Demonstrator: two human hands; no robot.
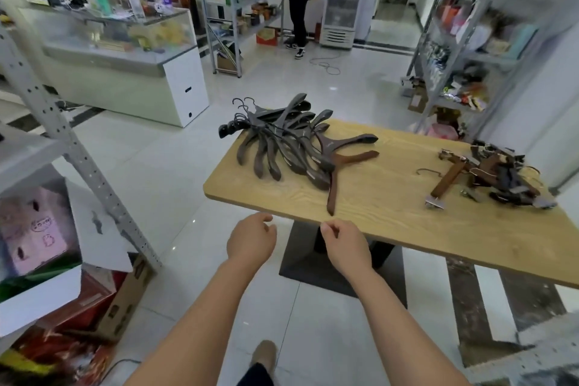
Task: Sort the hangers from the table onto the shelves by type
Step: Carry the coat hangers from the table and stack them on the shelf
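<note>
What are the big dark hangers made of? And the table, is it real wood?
The dark hangers look like wood with a smooth, slightly shiny dark-brown stain; their hooks look like thin dark metal wire. The table top shows pale wood-grain lines, matte, but it could be a printed wood-look surface.

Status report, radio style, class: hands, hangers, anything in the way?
Left hand, right hand empty, loosely curled, by the table edge. Dark coat hangers piled left, clip hangers heaped right, all untouched. Nothing between hands and the brown hanger.
</note>
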